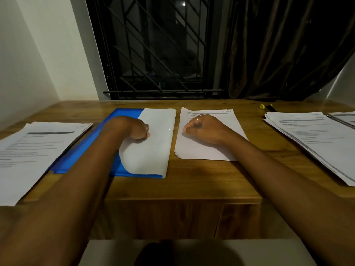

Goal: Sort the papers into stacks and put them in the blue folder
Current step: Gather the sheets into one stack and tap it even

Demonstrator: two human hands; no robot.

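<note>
On the wooden desk (pixel 192 181), hands down.
Left hand (pixel 132 127) balled shut on blue plastic folder (pixel 124 113); right hand (pixel 203 129) curled on white printed sheets (pixel 201 150), grip unclear.

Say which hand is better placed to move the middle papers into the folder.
Right, likely. The right hand rests on the middle papers near their folder-side edge; the left hand lies on the folder, suited to steadying it.

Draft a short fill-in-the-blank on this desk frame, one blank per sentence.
1. The left hand rests on the ____ folder.
2. The right hand, lying on a paper stack, wears a ____ on one finger.
3. The highlighter at the far right of the desk has a ____ cap.

Missing words: blue; ring; yellow.
</note>
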